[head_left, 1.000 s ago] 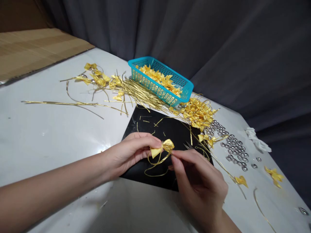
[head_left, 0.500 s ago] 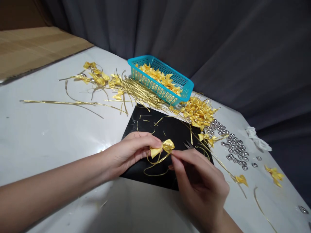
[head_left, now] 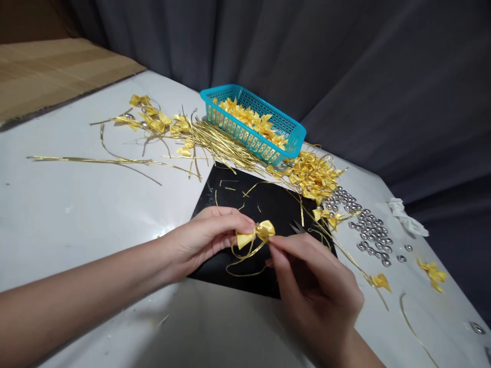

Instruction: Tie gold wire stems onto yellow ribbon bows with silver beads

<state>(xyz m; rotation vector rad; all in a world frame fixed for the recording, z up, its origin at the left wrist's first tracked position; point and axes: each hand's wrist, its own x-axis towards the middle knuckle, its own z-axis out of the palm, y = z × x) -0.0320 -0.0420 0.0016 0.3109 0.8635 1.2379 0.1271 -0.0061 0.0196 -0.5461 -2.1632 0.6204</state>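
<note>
A yellow ribbon bow (head_left: 265, 229) is pinched at its left side between the thumb and fingers of my left hand (head_left: 218, 232). Gold cord (head_left: 245, 275) loops down from the bow over the black mat (head_left: 230, 284). My right hand (head_left: 318, 286) pinches the cord close to the bow's right side, thumb against index finger. Dark scissor tips (head_left: 296, 227) show just behind my right hand, which hides the rest of them.
Behind the mat is a turquoise basket (head_left: 300, 134) of yellow bows, with a bundle of gold cords (head_left: 222, 144) before it. Bows are heaped (head_left: 314, 174) beside silver rings (head_left: 371, 232) on the right. Cardboard (head_left: 65, 71) lies at the far left.
The right fingertips have shifted very slightly left, closer to the bow. Both hands keep their hold, and the view has moved a little.
</note>
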